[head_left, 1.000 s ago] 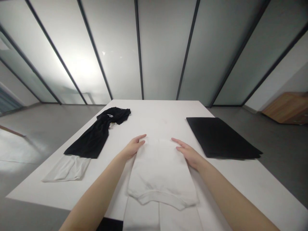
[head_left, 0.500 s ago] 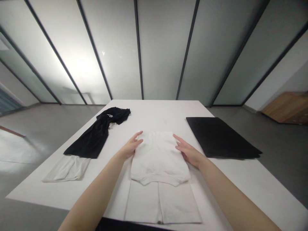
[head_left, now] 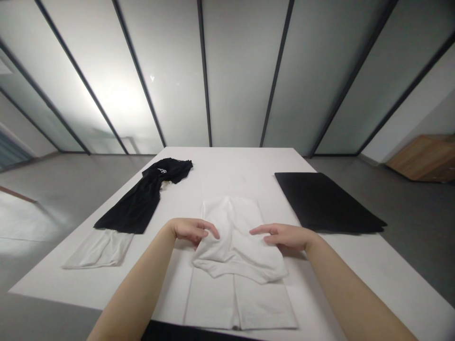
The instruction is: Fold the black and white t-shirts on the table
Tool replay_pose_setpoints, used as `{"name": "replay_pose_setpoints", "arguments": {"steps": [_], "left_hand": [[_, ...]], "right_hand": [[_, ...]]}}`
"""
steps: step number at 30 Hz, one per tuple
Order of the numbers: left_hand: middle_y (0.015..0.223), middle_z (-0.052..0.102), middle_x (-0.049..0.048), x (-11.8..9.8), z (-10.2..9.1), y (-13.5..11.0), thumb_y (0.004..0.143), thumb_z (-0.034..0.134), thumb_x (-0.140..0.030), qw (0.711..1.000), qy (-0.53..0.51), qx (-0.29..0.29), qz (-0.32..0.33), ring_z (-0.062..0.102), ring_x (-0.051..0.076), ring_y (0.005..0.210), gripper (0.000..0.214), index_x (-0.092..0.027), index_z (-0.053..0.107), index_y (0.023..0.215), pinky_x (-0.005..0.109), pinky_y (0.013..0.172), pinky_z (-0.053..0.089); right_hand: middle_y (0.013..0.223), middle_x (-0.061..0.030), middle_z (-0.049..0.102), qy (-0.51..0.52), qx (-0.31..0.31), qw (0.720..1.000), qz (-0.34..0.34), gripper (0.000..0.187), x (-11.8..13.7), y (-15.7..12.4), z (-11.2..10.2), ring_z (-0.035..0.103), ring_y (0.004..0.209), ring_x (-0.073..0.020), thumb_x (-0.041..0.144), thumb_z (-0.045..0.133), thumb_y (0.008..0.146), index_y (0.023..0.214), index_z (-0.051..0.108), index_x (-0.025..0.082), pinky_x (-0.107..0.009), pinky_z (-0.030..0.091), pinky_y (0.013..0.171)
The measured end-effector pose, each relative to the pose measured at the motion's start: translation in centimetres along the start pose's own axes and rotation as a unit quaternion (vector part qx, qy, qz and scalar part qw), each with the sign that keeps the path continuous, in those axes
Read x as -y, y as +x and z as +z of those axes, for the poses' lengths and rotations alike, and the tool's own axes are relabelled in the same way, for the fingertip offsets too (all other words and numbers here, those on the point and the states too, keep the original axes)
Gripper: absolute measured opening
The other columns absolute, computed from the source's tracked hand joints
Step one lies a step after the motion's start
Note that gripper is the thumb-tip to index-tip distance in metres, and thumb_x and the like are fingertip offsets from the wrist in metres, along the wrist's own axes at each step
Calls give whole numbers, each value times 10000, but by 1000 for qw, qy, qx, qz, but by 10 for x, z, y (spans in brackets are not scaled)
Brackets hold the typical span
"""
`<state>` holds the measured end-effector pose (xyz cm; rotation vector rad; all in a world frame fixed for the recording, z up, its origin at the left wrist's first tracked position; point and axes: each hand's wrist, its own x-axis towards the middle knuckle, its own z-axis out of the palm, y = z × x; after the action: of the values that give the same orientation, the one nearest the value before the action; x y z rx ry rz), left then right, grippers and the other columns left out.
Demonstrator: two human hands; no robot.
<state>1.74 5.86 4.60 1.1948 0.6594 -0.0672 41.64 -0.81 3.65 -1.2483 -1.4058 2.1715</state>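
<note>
A white top [head_left: 234,255], folded with its neckline toward me, lies wrinkled at the table's middle. It rests over a flat white piece in two panels [head_left: 209,303], split down its centre; its kind is unclear. My left hand [head_left: 194,230] is at the top's left side, the index finger stretched onto the cloth and the other fingers partly hidden beside the edge. From the right side, my right hand [head_left: 284,235] reaches in with its index finger extended on the cloth and its thumb apart. Both hands look open, touching the fabric.
The white table [head_left: 227,166] carries a black printed garment [head_left: 133,203] at the left, with a folded white garment [head_left: 101,248] just below it. To the right lies a stack of flat black sheets [head_left: 327,203]. Frosted glass panels [head_left: 241,71] stand behind.
Both hands have come from the top's far corners toward me and inward. The top, smooth before, is now creased, and its near neckline edge has shifted slightly toward me on the right.
</note>
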Motion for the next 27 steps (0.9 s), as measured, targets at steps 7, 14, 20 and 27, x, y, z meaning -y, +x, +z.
{"name": "replay_pose_setpoints", "arguments": {"steps": [7, 14, 20, 27], "left_hand": [[1260, 740, 106, -4, 13, 27, 867, 795, -563, 956, 67, -243, 151, 701, 276, 1099, 540, -243, 736, 1297, 337, 889, 558], [1188, 736, 74, 3, 2, 54, 805, 809, -406, 841, 158, -456, 245, 663, 281, 1123, 514, -217, 721, 1275, 348, 959, 518], [856, 664, -16, -3, 5, 35, 752, 798, -293, 917, -80, -322, 220, 636, 134, 671, 421, -226, 651, 1141, 219, 589, 452], [771, 670, -13, -3, 10, 12, 787, 832, -309, 985, -68, -150, 51, 610, 121, 577, 495, -234, 706, 1259, 216, 536, 465]], "right_hand": [[1260, -118, 773, 60, -167, 980, -94, 517, -6, 31, 11, 748, 1069, -262, 393, 790, 870, 1360, 715, 246, -402, 594, 957], [1480, -63, 661, 55, -363, 897, -245, 614, -4, 56, -2, 619, 1343, -265, 346, 818, 820, 1413, 669, 287, -404, 507, 1129], [1192, -84, 772, 135, -263, 943, -154, 556, 6, 22, -1, 742, 906, -196, 182, 778, 797, 1347, 720, 248, -289, 617, 782], [1092, -86, 777, 84, -114, 989, -31, 452, 7, 3, 5, 738, 884, -204, 325, 798, 863, 1306, 748, 255, -299, 628, 725]]}}
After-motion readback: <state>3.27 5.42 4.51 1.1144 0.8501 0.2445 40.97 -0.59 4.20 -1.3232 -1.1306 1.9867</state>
